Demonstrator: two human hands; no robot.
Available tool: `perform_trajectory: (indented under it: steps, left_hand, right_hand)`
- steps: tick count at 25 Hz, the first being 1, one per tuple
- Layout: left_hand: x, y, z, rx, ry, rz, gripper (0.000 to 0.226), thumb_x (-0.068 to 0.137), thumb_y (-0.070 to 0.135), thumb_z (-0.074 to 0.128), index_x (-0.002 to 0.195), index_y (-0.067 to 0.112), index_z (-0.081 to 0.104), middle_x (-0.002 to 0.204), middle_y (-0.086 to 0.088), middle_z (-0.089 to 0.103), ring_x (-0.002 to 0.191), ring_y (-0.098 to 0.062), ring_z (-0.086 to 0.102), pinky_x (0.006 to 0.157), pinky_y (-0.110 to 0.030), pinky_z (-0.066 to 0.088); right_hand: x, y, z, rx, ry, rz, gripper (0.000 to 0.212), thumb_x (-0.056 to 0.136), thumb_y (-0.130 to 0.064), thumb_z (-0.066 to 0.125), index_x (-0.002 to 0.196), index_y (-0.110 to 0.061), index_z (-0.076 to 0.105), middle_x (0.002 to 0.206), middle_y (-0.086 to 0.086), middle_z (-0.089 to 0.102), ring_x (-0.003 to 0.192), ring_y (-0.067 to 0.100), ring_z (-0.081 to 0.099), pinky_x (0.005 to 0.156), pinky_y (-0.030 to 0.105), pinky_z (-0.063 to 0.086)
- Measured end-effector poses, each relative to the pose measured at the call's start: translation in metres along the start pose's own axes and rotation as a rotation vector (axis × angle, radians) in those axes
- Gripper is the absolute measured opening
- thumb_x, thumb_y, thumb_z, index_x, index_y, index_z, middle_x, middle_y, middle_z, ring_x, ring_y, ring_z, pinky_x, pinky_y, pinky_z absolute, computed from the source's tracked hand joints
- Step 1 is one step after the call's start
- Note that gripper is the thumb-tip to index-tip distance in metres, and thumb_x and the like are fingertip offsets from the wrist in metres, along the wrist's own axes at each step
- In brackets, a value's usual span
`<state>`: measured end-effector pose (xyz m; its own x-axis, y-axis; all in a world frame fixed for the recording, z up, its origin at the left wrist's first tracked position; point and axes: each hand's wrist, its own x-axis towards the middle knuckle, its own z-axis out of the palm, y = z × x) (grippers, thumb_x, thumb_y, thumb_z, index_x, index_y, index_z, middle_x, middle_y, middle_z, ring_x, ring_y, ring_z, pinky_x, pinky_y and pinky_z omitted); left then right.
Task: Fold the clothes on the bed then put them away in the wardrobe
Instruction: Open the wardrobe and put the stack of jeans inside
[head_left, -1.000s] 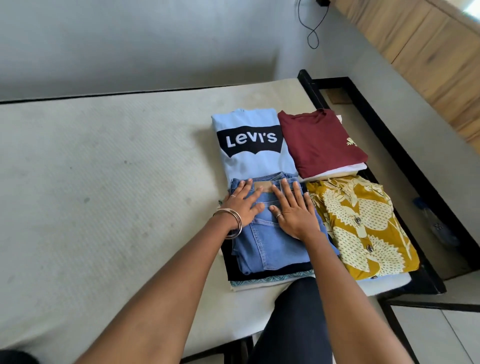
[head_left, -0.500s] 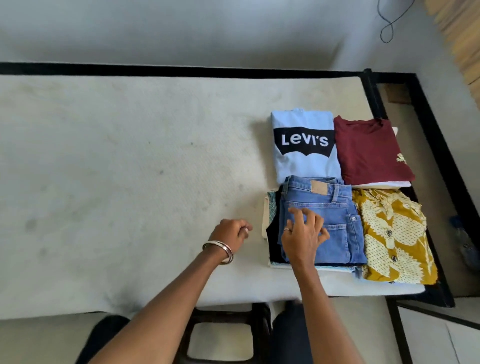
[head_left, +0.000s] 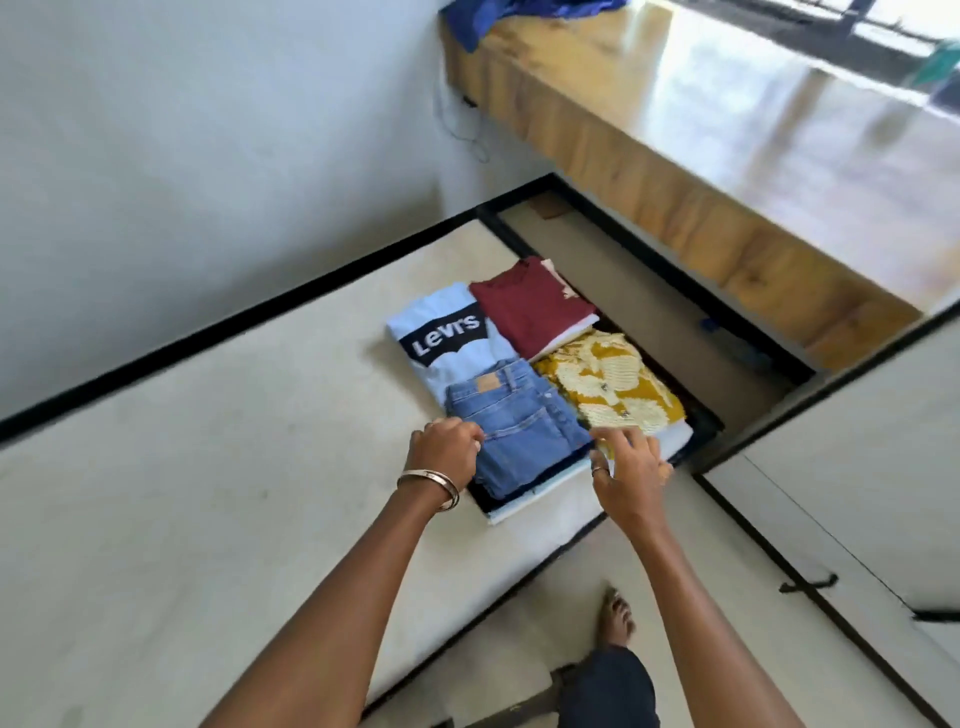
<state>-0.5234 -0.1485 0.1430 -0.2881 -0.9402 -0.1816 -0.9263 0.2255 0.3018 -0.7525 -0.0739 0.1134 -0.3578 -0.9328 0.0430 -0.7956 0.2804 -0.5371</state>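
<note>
Lying on the bed (head_left: 208, 493) toward its right end, the folded clothes sit in four neat lots close together. Going left to right: the left hand (head_left: 447, 449) is at the left edge of the jeans (head_left: 514, 431), its fingers curled in against the denim and the layers under it; whether the fingertips are already under the pile I cannot tell. Behind the jeans lies the Levi's shirt (head_left: 441, 332), next to it the maroon shirt (head_left: 530, 306), and in front of that the yellow shirt (head_left: 608, 379). The right hand (head_left: 631, 462) is at the jeans' right edge, where it meets the yellow shirt; its fingers are bent down over that seam, and the blur hides what, if anything, they pinch.

Denim of this sort is likely the heaviest and stiffest piece here, so it should carry flat if lifted from both sides with palms beneath. The thinner dark and pale garments under it look soft and would probably slide or sag, so the hold should go under the lowest layer, not just the jeans.

How many pieces lie below the jeans is hard to count. The panels at far right may be the wardrobe (head_left: 857, 467), but that is cut off and uncertain.
</note>
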Motion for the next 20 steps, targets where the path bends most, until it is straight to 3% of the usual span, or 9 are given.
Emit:
perform_trajectory:
  steps: [8,11,14,16,20]
  left_hand:
    - [0.110,0.270,0.026,-0.001,0.059,0.253,0.025,0.090,0.016,0.052,0.105,0.024,0.070,0.110,0.000,0.068,0.108,-0.026,0.059,0.090,-0.040,0.045]
    - [0.122,0.375,0.036,-0.026,-0.006,0.399,0.031,0.088,0.024,0.042,0.099,0.023,0.071,0.100,-0.002,0.070,0.099,-0.028,0.061,0.087,-0.043,0.047]
    - [0.113,0.469,0.041,-0.060,-0.047,0.543,0.027,0.091,0.016,0.046,0.102,0.022,0.071,0.101,-0.003,0.071,0.097,-0.029,0.063,0.085,-0.042,0.050]
    - [0.099,0.516,0.057,-0.065,-0.142,0.623,0.030,0.090,0.012,0.048,0.106,0.024,0.070,0.104,-0.003,0.072,0.096,-0.029,0.065,0.085,-0.039,0.052]
    - [0.051,0.619,0.117,0.072,-0.523,0.851,0.027,0.088,0.015,0.050,0.101,0.029,0.070,0.101,-0.006,0.071,0.097,-0.026,0.066,0.089,-0.036,0.052]
  right_hand:
    - [0.081,0.175,-0.132,0.165,0.095,0.114,0.027,0.090,-0.009,0.056,0.114,-0.015,0.067,0.113,0.006,0.062,0.107,0.030,0.055,0.089,0.045,0.046]
    - [0.081,0.236,-0.202,0.246,0.150,0.140,0.027,0.089,-0.003,0.054,0.111,-0.010,0.068,0.106,0.009,0.066,0.098,0.030,0.062,0.086,0.037,0.049]
    - [0.063,0.285,-0.261,0.268,0.195,0.276,0.030,0.090,-0.006,0.052,0.113,-0.018,0.067,0.100,0.001,0.070,0.087,0.021,0.065,0.079,0.035,0.052]
    - [0.037,0.310,-0.290,0.308,0.240,0.340,0.034,0.087,-0.002,0.051,0.110,-0.019,0.068,0.088,-0.001,0.071,0.079,0.021,0.065,0.075,0.035,0.054]
    - [-0.052,0.376,-0.347,0.368,0.501,0.584,0.039,0.079,0.010,0.049,0.102,-0.014,0.071,0.075,-0.001,0.070,0.073,0.021,0.068,0.072,0.033,0.055]
